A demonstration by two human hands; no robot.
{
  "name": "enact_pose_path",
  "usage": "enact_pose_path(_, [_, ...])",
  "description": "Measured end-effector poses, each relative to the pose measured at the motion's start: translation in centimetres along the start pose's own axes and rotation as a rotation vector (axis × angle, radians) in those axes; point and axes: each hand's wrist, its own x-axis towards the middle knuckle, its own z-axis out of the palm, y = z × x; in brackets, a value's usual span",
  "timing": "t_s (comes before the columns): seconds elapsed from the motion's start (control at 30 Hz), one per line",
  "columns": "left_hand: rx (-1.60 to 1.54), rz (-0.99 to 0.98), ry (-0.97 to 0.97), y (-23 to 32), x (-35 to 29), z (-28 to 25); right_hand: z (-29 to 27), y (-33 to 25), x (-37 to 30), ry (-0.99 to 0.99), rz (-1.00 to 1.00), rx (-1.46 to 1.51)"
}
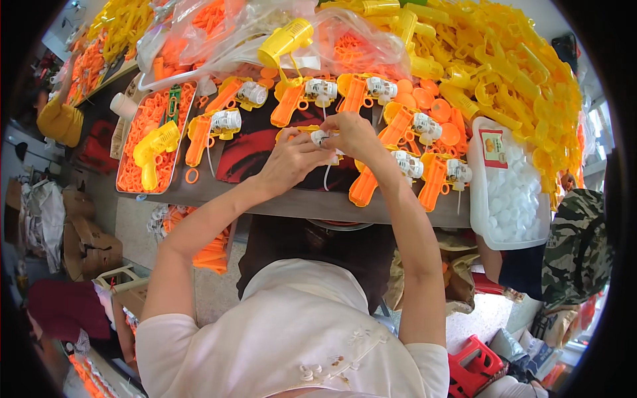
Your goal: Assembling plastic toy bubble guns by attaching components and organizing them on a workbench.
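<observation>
Over the middle of the table my left hand (296, 161) is closed around a partly built toy gun, its fingers hiding most of the yellow shell. My right hand (353, 137) pinches at the gun's small white mechanism (320, 138) from the other side. A thin white tube (326, 178) hangs below the hands. Around them lie several similar toy guns with orange handles and white mechanisms, such as one to the left (211, 130), one beyond (302, 96) and one at the near right (444, 178). A dark red-and-black mat (249, 149) lies beneath.
At left, a tray (174, 174) holds small orange parts and a yellow toy gun shell (156, 149). A white tub (478, 199) of white round pieces stands right. Yellow shells (491, 60) are heaped behind it. Plastic bags (358, 33) lie at the back. Other people sit nearby.
</observation>
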Motion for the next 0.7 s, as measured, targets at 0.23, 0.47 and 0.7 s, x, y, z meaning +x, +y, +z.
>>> enact_pose_path(0.23, [0.051,-0.032,-0.005,0.4,-0.3,0.3,-0.3,-0.5,-0.2,0.017,0.020,-0.027])
enact_pose_path(0.47, [0.175,-0.015,0.127,1.4,-0.7,0.9,0.0,-0.1,-0.1,0.020,0.010,-0.053])
enact_pose_path(0.7, [0.089,-0.209,0.279,1.7,-1.0,-0.1,0.1,-0.3,-0.3,0.050,0.004,-0.022])
